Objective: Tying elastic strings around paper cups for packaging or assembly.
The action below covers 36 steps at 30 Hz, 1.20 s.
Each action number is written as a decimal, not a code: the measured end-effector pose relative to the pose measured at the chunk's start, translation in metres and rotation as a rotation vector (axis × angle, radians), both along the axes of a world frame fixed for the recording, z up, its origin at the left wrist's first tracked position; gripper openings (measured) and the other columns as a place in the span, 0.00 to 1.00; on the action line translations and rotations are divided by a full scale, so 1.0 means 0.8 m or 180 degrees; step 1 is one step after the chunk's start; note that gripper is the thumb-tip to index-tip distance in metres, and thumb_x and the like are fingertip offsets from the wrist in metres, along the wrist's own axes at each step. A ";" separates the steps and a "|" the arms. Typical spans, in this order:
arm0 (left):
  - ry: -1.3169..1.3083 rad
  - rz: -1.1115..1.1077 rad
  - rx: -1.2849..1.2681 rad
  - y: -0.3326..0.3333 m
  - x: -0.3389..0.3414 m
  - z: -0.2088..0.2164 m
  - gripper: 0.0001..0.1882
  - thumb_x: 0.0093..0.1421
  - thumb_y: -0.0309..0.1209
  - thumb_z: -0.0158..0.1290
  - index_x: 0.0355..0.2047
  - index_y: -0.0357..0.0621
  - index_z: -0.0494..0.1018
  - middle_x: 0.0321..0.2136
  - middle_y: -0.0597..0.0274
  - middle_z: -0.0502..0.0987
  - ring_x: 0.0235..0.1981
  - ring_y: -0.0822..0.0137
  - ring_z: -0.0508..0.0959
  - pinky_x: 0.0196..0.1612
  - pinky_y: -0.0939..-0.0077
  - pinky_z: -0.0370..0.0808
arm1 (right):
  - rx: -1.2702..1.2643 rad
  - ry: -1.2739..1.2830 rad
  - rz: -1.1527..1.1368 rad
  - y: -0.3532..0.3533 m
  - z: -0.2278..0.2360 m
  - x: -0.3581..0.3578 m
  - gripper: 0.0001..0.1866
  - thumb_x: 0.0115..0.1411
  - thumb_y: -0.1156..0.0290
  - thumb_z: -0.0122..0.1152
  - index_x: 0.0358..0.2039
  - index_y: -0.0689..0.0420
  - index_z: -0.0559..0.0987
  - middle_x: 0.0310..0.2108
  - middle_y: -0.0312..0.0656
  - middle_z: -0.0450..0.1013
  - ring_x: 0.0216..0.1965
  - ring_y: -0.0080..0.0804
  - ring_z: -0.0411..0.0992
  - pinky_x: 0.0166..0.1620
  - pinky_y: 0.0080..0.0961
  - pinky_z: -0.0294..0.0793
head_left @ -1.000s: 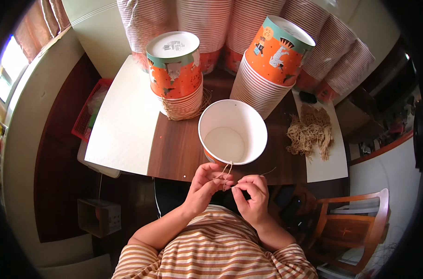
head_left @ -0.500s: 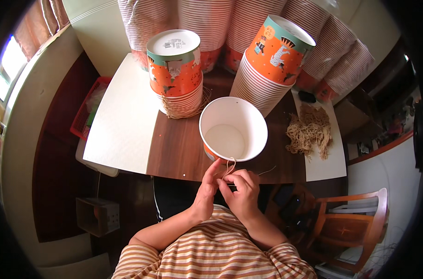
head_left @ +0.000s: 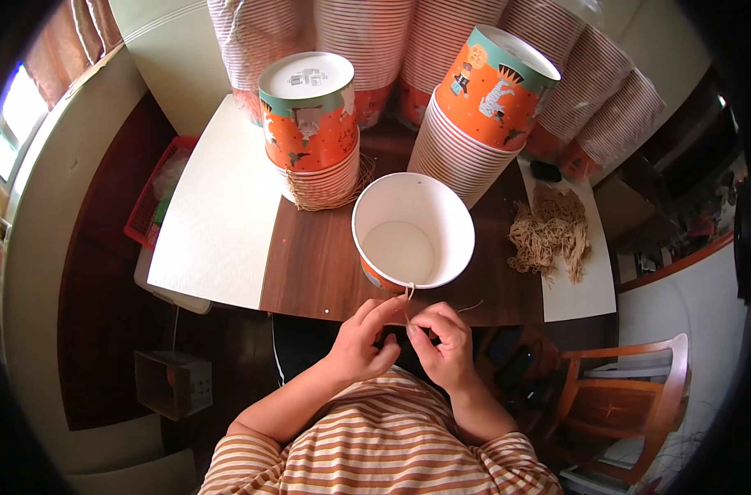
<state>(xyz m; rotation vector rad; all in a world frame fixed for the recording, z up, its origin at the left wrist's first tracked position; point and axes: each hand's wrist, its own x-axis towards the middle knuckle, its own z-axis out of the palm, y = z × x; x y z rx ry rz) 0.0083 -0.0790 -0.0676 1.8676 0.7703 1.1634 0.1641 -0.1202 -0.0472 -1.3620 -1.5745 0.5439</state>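
A white-lined paper bucket (head_left: pixel 445 231) with an orange outside stands near the table's front edge, its open mouth tilted toward me. A thin tan string (head_left: pixel 410 291) loops through its near rim. Just below that rim, my left hand (head_left: pixel 363 345) pinches the string with its fingers curled. Close beside it on the right, my right hand (head_left: pixel 444 342) has thumb and forefinger closed on the string too. A loose end of the string sticks out to the right past my right hand. Fingers partly hide where the strands cross.
Behind the bucket stand a left stack of upturned orange buckets (head_left: pixel 309 136), strings around its base, and a taller right stack (head_left: pixel 499 91). Tangled tan strings (head_left: pixel 548 231) lie at the right. Wrapped bucket stacks (head_left: pixel 363 41) line the back. A wooden chair (head_left: pixel 614 404) is at lower right.
My hands have drawn slightly apart and the string loop at the rim has tightened. The left fingers, stretched before, are now curled. The bucket has shifted very slightly.
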 end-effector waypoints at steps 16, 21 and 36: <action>0.0405 0.0936 0.1831 0.027 0.014 -0.013 0.18 0.46 0.23 0.60 0.40 0.43 0.74 0.19 0.66 0.66 0.18 0.67 0.70 0.21 0.73 0.67 | 0.0099 0.0190 0.0403 0.011 0.001 0.009 0.02 0.53 0.80 0.61 0.28 0.62 0.77 0.27 0.39 0.72 0.26 0.25 0.69 0.26 0.17 0.67; 0.0724 0.0652 0.1902 0.032 0.009 -0.009 0.16 0.45 0.22 0.59 0.37 0.41 0.74 0.23 0.64 0.72 0.19 0.67 0.71 0.24 0.73 0.68 | -0.0013 0.0221 0.0430 0.011 -0.004 0.011 0.03 0.53 0.80 0.61 0.28 0.62 0.77 0.27 0.39 0.72 0.26 0.25 0.69 0.26 0.17 0.67; 0.0268 0.0638 0.0478 0.027 0.021 -0.033 0.11 0.46 0.21 0.60 0.32 0.41 0.74 0.23 0.61 0.72 0.21 0.63 0.76 0.24 0.73 0.74 | 0.0376 -0.0327 -0.0218 0.029 -0.021 0.002 0.05 0.47 0.78 0.61 0.26 0.55 0.77 0.27 0.38 0.73 0.29 0.36 0.70 0.36 0.31 0.68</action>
